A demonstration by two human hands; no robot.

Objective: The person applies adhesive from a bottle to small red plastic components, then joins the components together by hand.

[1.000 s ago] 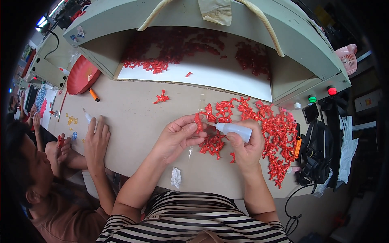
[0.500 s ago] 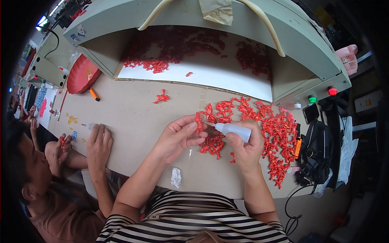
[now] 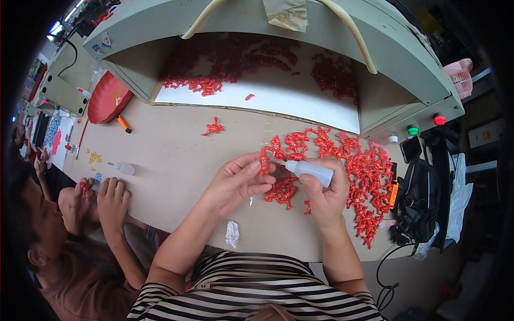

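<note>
Between the thumb and fingers of my left hand [image 3: 241, 179] is a small red plastic figure [image 3: 263, 162], held upright. My right hand [image 3: 327, 190] grips a pale squeeze bottle [image 3: 311, 172] with a thin nozzle, tilted toward the left. The nozzle's tip is at or very near the figure; whether it touches cannot be made out. Behind and below my hands lie more red figures [image 3: 281, 191]. A large pile of red figures [image 3: 367, 179] spreads to the right of my right hand.
A grey-green cabinet [image 3: 385, 48] with loose red parts [image 3: 201, 84] inside spans the back. One lone red figure [image 3: 213, 127] and crumpled tissue [image 3: 232, 234] lie on the table. At left, a co-worker's hand [image 3: 112, 206] rests near another bottle [image 3: 123, 168]; beyond stands a red bowl [image 3: 110, 99].
My hands have barely moved, with the figure and bottle still together. The co-worker's hand has drawn back left and nearer, off the bottle on the table.
</note>
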